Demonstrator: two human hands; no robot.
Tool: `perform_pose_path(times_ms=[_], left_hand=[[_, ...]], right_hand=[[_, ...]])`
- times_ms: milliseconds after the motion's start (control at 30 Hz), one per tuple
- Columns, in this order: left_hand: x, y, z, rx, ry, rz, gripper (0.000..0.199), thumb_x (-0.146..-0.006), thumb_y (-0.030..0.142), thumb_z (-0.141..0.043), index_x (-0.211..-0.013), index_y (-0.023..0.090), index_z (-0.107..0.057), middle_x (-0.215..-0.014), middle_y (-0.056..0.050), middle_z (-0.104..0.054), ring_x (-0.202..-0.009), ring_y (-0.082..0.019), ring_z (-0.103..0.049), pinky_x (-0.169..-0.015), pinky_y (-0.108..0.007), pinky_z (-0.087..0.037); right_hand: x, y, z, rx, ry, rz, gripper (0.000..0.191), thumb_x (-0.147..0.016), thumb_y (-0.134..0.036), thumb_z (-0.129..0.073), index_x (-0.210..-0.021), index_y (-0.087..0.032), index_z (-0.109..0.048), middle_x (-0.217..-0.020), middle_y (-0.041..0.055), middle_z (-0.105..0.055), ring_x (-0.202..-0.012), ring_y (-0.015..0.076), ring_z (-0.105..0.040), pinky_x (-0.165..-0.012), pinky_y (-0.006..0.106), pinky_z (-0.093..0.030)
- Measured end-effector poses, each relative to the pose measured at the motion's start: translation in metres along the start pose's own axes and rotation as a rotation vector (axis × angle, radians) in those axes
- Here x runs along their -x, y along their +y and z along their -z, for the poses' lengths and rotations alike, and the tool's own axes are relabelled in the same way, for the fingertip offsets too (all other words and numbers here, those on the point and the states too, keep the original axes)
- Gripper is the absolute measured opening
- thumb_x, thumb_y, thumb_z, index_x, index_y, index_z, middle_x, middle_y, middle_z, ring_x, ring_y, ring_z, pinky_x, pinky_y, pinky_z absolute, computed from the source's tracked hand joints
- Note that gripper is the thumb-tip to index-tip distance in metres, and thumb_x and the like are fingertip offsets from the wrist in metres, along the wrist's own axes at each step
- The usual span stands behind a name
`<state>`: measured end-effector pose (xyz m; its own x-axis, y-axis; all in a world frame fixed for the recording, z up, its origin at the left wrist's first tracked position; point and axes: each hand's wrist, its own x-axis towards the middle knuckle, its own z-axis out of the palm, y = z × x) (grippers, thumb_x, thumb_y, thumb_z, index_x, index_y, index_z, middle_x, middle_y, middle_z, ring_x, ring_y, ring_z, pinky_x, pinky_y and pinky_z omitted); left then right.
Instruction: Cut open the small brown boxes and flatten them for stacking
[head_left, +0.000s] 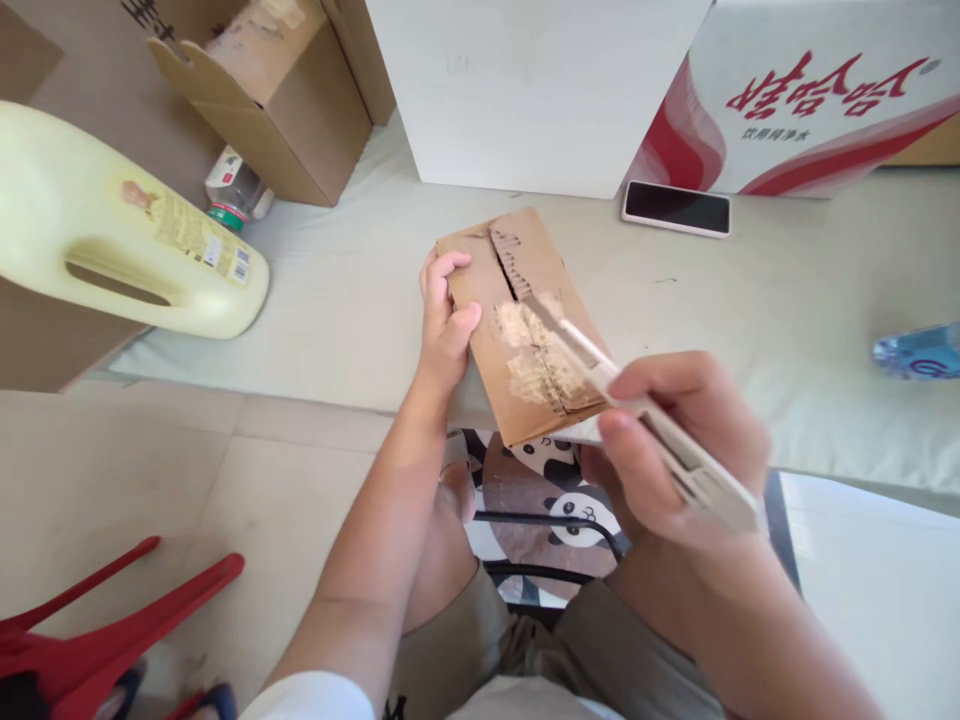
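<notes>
Where the table [757, 320] ends, a box [517, 335] overhangs.

We see a pale cloth-covered bench [345, 300] carrying a phone [676, 208] (lying face up), a white box [525, 100], a red-and-white carton [810, 150], a yellow jug [105, 200] and, towards the right, a blue-labelled bottle [919, 353].

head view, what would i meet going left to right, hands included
Yellow jug → left hand → small cardboard box → right hand → blue bottle
</notes>
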<state>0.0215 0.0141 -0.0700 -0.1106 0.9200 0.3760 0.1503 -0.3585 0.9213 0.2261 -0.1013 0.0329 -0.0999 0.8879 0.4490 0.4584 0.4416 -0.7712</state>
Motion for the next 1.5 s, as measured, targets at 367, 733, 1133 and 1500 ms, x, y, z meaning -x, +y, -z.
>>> perform_pose_path(times_ms=[367, 733, 1133, 1500], left_hand=[[0.0, 0.002, -0.001, -0.014, 0.007, 0.008, 0.049, -0.087, 0.061, -0.062, -0.123, 0.029, -0.055, -0.143, -0.008, -0.049, -0.148, -0.033, -0.036, -0.122, -0.049, -0.035], [-0.003, -0.018, 0.004, 0.026, -0.046, -0.159, 0.055, -0.085, 0.072, -0.058, -0.125, 0.034, -0.055, -0.139, -0.006, -0.051, -0.143, -0.033, -0.041, -0.121, -0.049, -0.035], [0.001, -0.006, -0.001, 0.141, 0.035, -0.033, 0.044, -0.085, 0.06, -0.067, -0.117, 0.032, -0.059, -0.134, -0.006, -0.053, -0.144, -0.034, -0.042, -0.122, -0.053, -0.035], [0.0, 0.001, -0.003, 0.235, 0.081, 0.094, 0.036, -0.083, 0.049, -0.073, -0.111, 0.029, -0.061, -0.137, -0.006, -0.052, -0.148, -0.035, -0.037, -0.123, -0.052, -0.032]], right_hand=[[-0.009, -0.003, -0.007, 0.256, -0.104, 0.078, 0.011, -0.09, -0.021, -0.057, -0.099, -0.024, -0.063, -0.059, -0.0063, -0.061, -0.044, 0.0084, -0.051, -0.045, 0.022, -0.04], [-0.01, 0.005, -0.012, 0.301, -0.083, 0.137, 0.016, -0.09, -0.02, -0.06, -0.102, -0.021, -0.07, -0.068, -0.0031, -0.071, -0.049, 0.0085, -0.059, -0.048, 0.021, -0.041], [-0.011, 0.007, -0.006, 0.081, -0.065, 0.065, 0.013, -0.086, -0.015, -0.06, -0.094, -0.02, -0.068, -0.055, -0.0064, -0.058, -0.044, 0.0072, -0.049, -0.045, 0.021, -0.039], [-0.009, 0.013, -0.006, 0.055, 0.055, 0.337, 0.013, -0.089, -0.017, -0.053, -0.084, -0.021, -0.065, -0.055, -0.0031, -0.052, -0.045, 0.0092, -0.045, -0.048, 0.026, -0.038]])
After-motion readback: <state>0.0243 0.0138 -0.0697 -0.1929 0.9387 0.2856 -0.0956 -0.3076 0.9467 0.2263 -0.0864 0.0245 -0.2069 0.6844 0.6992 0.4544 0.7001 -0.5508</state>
